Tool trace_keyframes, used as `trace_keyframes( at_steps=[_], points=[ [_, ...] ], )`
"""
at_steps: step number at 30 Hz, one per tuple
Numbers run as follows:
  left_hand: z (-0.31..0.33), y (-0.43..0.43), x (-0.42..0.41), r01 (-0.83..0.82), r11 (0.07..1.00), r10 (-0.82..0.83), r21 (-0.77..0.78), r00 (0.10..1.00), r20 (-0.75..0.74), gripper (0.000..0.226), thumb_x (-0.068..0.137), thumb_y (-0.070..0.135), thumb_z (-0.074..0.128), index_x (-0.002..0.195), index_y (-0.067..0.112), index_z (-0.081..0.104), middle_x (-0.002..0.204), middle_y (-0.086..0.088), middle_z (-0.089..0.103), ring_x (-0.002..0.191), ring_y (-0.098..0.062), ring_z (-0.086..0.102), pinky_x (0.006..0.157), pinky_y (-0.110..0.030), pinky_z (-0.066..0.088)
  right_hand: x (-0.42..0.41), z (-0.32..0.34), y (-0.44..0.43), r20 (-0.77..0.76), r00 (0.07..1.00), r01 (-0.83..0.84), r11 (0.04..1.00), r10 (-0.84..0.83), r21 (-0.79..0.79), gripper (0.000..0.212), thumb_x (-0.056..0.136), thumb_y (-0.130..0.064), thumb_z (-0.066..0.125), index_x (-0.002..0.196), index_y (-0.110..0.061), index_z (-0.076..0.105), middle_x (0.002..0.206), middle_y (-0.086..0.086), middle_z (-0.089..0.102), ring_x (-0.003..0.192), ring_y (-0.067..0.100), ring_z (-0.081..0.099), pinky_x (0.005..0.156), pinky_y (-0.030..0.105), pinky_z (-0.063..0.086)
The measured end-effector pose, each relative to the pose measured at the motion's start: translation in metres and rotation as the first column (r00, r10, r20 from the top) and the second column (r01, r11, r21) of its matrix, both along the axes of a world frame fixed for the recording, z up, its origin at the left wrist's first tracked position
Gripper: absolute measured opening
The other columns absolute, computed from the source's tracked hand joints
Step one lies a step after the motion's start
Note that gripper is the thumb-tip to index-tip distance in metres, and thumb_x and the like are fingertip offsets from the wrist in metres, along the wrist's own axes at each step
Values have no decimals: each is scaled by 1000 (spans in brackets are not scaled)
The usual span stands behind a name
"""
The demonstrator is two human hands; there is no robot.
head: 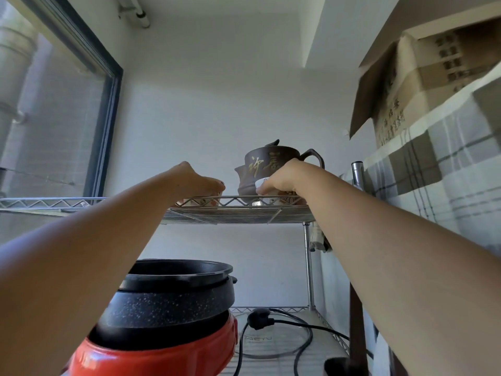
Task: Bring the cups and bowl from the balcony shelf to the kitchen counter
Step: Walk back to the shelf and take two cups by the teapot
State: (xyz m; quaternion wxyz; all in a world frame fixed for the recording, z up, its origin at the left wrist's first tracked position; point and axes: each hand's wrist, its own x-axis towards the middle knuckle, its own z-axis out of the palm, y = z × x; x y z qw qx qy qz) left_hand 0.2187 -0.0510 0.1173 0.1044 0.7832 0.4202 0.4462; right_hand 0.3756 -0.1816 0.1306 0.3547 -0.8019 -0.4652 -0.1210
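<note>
Both my arms reach up to the top wire shelf (238, 213). My left hand (199, 181) curls its fingers down onto a small low cup (199, 202), which shows only partly behind the shelf rail. My right hand (282, 177) closes on a white patterned cup (262, 183) that stands in front of a brown teapot (271, 161) with gold characters. More white patterned ware (284, 200), cup or bowl I cannot tell, sits under my right palm, mostly hidden by the rail and hand.
A black pot on a red cooker base (168, 316) fills the lower shelf, beside a black plug and cable (260, 318). A window (54, 118) is on the left. A cardboard box (423, 85) and checked cloth (447, 172) crowd the right.
</note>
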Motion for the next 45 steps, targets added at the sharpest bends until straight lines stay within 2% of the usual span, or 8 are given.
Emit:
trace_keyframes(
  at_steps=[3,9,17,21,24,33,38,45],
  points=[
    [0,3,-3,130,991,-129,1,978,167,88,63,54,79,128,3,47,117,-14,59,104,-29,59,76,-38,56,5,-2,2,-119,987,-68,959,104,274,77,54,-38,88,110,-14,41,81,-1,48,68,12,50,50,26,42],
    [7,-5,-23,524,848,-470,78,677,566,98,65,37,88,142,15,31,111,-8,58,91,-19,64,78,-45,60,0,3,-8,-177,883,-247,752,434,611,110,53,-33,88,143,-22,26,116,0,48,100,24,58,76,43,59],
    [-37,-46,-54,792,556,-722,253,309,620,17,83,23,73,97,13,69,86,-4,78,88,-18,74,70,-28,60,-37,-42,-42,-32,666,-480,460,746,747,31,67,-20,86,93,-15,70,77,-1,76,64,11,74,53,21,55],
    [-90,-63,-72,884,396,-754,247,159,637,25,77,26,70,100,15,68,90,-5,77,89,-18,72,76,-29,58,-56,-95,-60,20,569,-549,362,822,753,13,70,-15,80,72,-28,77,74,-5,76,74,13,74,64,30,59],
    [-138,-69,-83,927,310,-700,212,71,711,37,77,26,67,111,12,61,96,-5,75,93,-19,71,77,-32,59,-66,-142,-71,-33,544,-518,366,839,773,24,67,-19,81,89,-22,73,90,2,74,88,17,71,72,30,57],
    [-304,-87,-102,981,191,-554,-16,122,824,71,55,43,89,117,15,65,109,-9,72,104,-23,67,85,-35,58,-87,-302,-121,-278,484,-401,493,830,772,47,60,-21,77,105,-13,73,92,5,75,91,22,68,79,33,57],
    [-400,-115,-91,985,80,-485,-156,175,857,75,55,43,90,119,13,65,109,-7,74,105,-20,68,89,-36,57,-98,-391,-171,-489,545,-208,675,681,708,69,56,-6,82,121,1,59,105,19,70,97,31,66,83,45,56],
    [-486,-189,-60,927,-94,-517,-363,266,814,71,53,46,90,116,21,69,110,-12,73,100,-26,70,77,-35,59,-109,-480,-269,-657,630,128,779,414,614,90,42,-26,95,121,-12,57,110,9,71,105,26,67,82,36,57]
  ],
)
